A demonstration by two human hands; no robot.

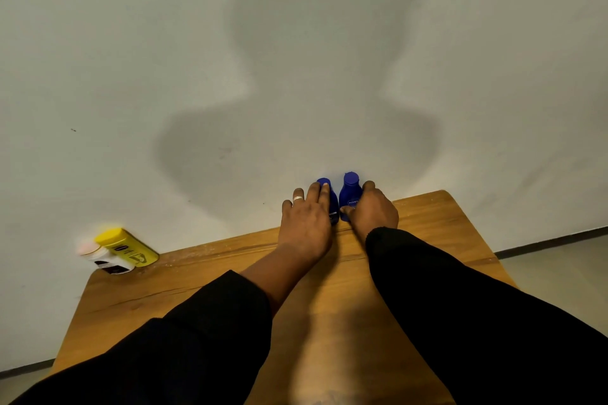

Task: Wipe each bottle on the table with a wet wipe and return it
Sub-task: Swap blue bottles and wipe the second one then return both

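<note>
Two blue bottles stand upright side by side at the table's far edge, against the wall. My left hand [307,222] wraps the left blue bottle [330,197] from its left side, fingers over its shoulder. My right hand [373,212] grips the right blue bottle [349,192], thumb across its white-lettered label. A yellow bottle [130,246] and a white bottle with a pink cap [105,258] stand together at the far left corner. No wet wipe is visible.
The wooden table [204,293] sits against a white wall [296,59] that carries my shadow. Grey floor [559,266] shows to the right and lower left. Black sleeves cover both forearms.
</note>
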